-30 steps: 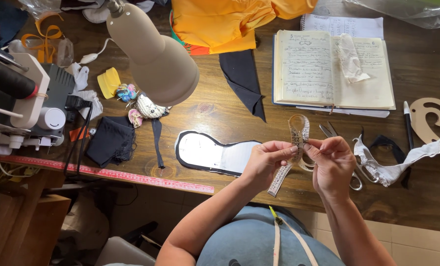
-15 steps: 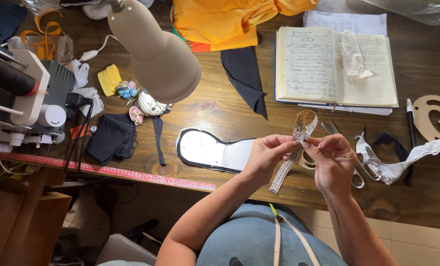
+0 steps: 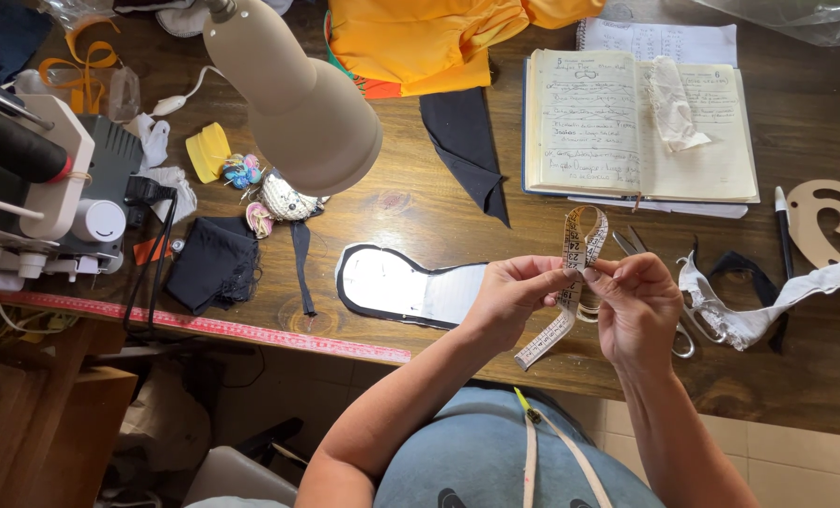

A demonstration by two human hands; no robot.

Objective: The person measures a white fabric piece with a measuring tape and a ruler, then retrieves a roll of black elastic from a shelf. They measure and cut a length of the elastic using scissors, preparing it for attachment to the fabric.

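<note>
A pale measuring tape [image 3: 583, 240] is pinched between both hands above the table's front edge. My left hand [image 3: 511, 295] grips it from the left, my right hand [image 3: 637, 306] from the right. The tape loops upward above the fingers, and its loose end [image 3: 544, 341] hangs down to the left. Just left of my hands lies a white fabric piece with black edging [image 3: 401, 287].
Open notebook [image 3: 641, 127] at the back right, scissors [image 3: 676, 320] and white lace strip [image 3: 768, 301] right of my hands. A beige lamp [image 3: 302, 99] hangs over the table. Sewing machine [image 3: 39, 188] at left, red ruler [image 3: 204, 325] along the edge, orange cloth [image 3: 420, 38], black fabric scraps [image 3: 462, 141].
The hands have stayed in place, working the tape between the fingers; the loop above them has shifted slightly. The view has moved a little.
</note>
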